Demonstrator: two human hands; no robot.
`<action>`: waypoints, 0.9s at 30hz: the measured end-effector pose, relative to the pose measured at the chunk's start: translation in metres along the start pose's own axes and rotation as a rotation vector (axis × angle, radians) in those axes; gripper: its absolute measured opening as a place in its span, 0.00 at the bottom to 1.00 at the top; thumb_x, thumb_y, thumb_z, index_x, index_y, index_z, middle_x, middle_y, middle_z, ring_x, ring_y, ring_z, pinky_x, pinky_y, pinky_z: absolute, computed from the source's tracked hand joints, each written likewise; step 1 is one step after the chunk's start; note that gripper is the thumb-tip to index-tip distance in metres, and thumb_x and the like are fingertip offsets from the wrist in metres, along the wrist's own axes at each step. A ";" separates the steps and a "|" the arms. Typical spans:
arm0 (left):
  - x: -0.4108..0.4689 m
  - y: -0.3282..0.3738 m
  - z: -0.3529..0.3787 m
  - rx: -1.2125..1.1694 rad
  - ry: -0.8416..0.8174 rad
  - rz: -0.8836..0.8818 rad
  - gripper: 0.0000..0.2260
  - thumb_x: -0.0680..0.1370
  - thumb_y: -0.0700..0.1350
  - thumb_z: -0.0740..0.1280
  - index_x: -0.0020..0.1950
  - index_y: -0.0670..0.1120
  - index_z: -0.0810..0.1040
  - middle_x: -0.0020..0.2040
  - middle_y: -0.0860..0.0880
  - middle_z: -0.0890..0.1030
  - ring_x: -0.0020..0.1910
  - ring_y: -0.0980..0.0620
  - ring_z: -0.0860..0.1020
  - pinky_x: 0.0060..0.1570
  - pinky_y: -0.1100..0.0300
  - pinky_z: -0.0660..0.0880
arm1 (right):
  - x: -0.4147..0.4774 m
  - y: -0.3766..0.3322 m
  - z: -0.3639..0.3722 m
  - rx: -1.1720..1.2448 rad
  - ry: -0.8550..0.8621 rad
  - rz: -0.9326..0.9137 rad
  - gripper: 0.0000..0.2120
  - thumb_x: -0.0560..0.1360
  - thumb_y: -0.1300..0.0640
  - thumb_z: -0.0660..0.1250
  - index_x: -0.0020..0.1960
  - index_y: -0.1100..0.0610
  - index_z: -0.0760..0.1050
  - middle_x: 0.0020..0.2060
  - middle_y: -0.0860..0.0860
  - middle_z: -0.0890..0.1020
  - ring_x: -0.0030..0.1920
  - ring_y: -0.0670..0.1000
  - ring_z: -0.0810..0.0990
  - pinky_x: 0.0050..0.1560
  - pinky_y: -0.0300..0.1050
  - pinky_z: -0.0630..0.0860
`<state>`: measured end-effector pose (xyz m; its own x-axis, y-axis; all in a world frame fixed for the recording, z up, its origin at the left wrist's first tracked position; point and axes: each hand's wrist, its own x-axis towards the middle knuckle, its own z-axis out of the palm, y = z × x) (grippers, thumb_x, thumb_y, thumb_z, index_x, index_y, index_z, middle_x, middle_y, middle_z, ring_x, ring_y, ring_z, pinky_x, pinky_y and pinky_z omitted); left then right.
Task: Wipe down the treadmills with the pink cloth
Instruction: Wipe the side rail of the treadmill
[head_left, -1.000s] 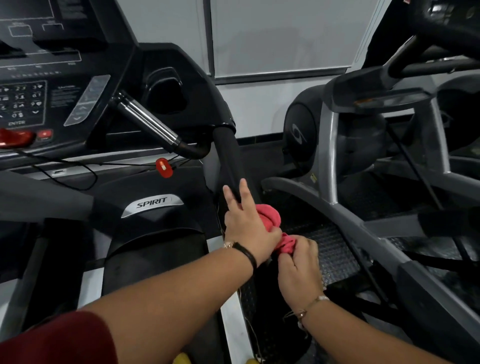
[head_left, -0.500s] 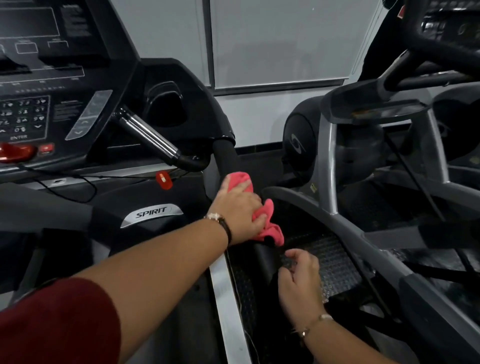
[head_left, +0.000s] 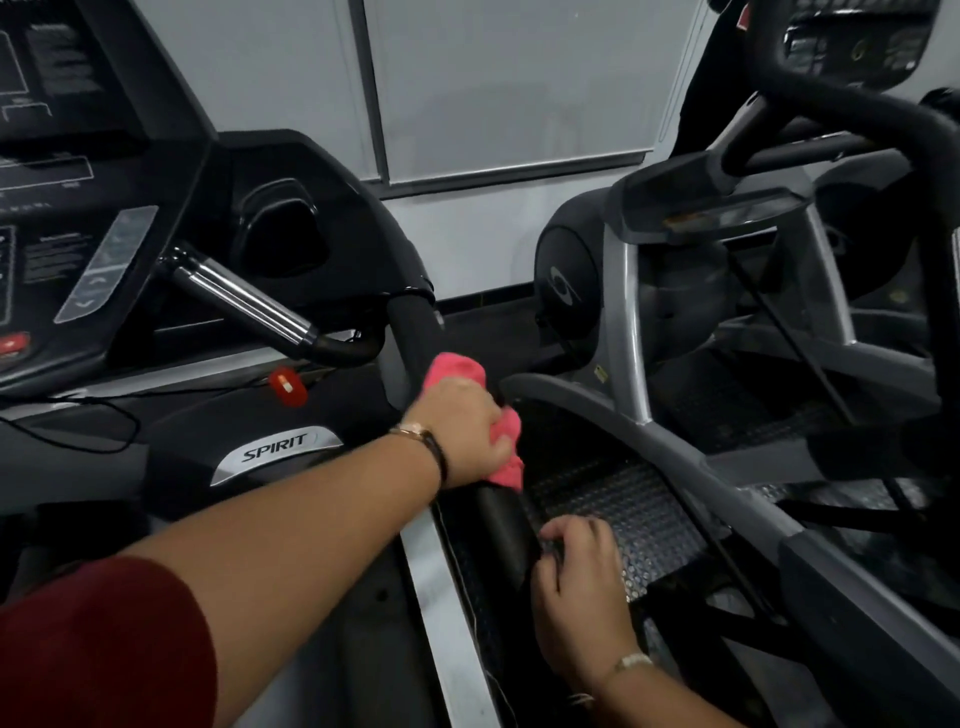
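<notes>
**A:** Where is the pink cloth?

**B:** Bunched under the left hand, which is wrapped over it and presses it onto the padded black handrail of the treadmill. One crumpled lump pokes out above the knuckles, and another fold hangs out below the fingers on the rail's right side.

**A:** How does it look?

**B:** Bright coral pink, soft and wrinkled, with no flat edge showing.

**A:** And the right hand?

**B:** Lower on the same rail, fingers curled against its right side. I cannot tell whether they grip it fully.

**A:** Anything else nearby?

**B:** A red safety clip lies on the treadmill's hood above the SPIRIT badge. The left wrist wears a dark strap, the right a thin bracelet. A grey elliptical machine stands just to the right.
</notes>
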<state>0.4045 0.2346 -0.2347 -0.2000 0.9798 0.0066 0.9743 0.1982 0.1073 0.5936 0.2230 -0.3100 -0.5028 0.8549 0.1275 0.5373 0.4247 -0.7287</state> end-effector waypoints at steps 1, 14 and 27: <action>-0.003 0.018 0.002 0.073 -0.048 0.073 0.20 0.75 0.57 0.55 0.37 0.45 0.78 0.39 0.47 0.82 0.47 0.48 0.76 0.58 0.56 0.64 | 0.000 0.000 0.001 -0.002 0.008 -0.003 0.19 0.65 0.49 0.51 0.45 0.57 0.74 0.44 0.50 0.70 0.46 0.57 0.72 0.50 0.47 0.65; 0.004 -0.016 0.016 -0.128 0.200 -0.123 0.19 0.71 0.57 0.57 0.32 0.46 0.79 0.36 0.49 0.80 0.47 0.46 0.76 0.53 0.54 0.71 | -0.002 0.000 0.000 -0.035 0.064 -0.025 0.13 0.65 0.51 0.53 0.42 0.53 0.72 0.42 0.47 0.71 0.43 0.50 0.69 0.45 0.38 0.60; -0.016 -0.013 0.031 -0.371 0.253 -0.247 0.28 0.70 0.58 0.63 0.66 0.47 0.74 0.72 0.45 0.65 0.72 0.45 0.61 0.72 0.53 0.54 | -0.006 -0.005 -0.005 -0.033 0.023 -0.007 0.14 0.66 0.49 0.50 0.43 0.51 0.71 0.44 0.46 0.70 0.46 0.51 0.71 0.49 0.45 0.68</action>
<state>0.3980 0.2174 -0.2667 -0.4831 0.8584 0.1723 0.8015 0.3545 0.4816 0.5970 0.2170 -0.3038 -0.4913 0.8583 0.1484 0.5561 0.4402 -0.7049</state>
